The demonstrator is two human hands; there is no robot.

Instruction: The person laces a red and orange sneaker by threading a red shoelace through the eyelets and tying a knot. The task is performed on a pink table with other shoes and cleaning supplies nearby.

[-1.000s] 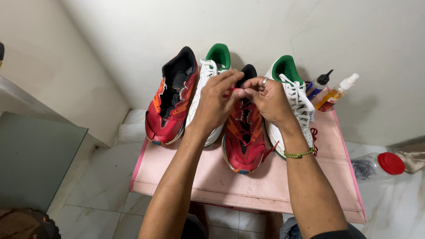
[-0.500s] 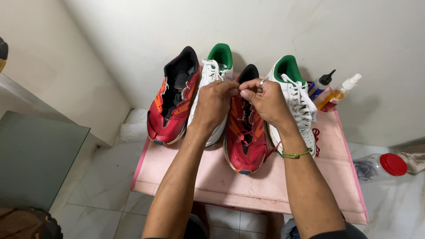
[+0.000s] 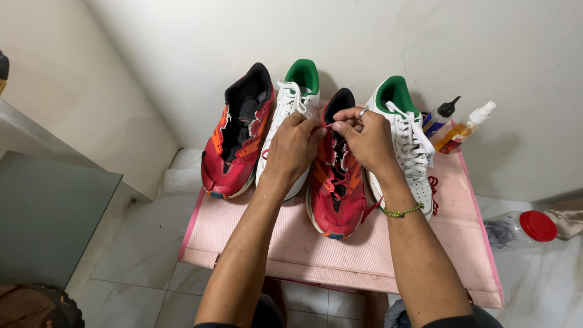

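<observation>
Nearest, on the pink surface (image 3: 291,255), lies a red shoe (image 3: 336,200). Over it, the left hand (image 3: 296,146) and right hand (image 3: 367,136) both pinch a red lace (image 3: 328,126) at its tongue. White green-lined shoes (image 3: 408,143) flank it; two bottles (image 3: 458,126) stand against the wall.

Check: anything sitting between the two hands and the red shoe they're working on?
Nothing visible. The left hand and right hand are already over the red shoe, fingertips pinching its red lace near the tongue. The white shoes stand to either side, not in between.
</observation>
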